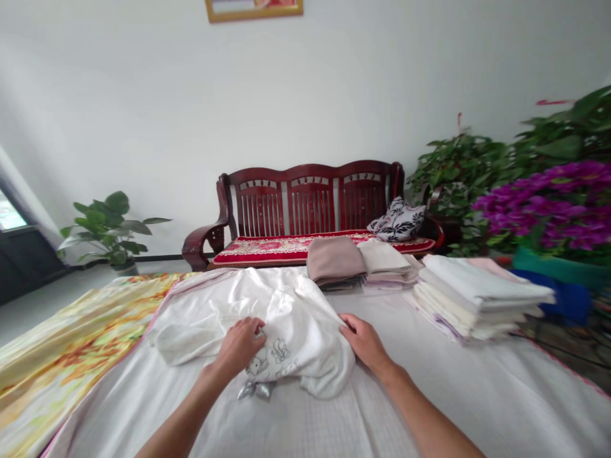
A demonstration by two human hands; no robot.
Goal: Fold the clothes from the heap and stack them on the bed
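A white long-sleeved shirt (305, 318) lies loosely spread and wrinkled on a pale sheet. Grey line drawings are printed on its front, and a silver bow (256, 389) sits at its near edge. My left hand (242, 343) is on the shirt beside the print, its fingers bent and closed on the fabric; part of the fingertips is hidden. At the shirt's right edge, my right hand (365, 340) pinches the cloth between thumb and fingers.
Behind the shirt stand folded stacks: brown cloth (337, 259), off-white cloth (384, 257) and white cloth (482, 286). A yellow floral cloth (81, 337) covers the left side. Beyond are a wooden bench (310, 197), a potted plant (112, 222) and purple flowers (548, 203).
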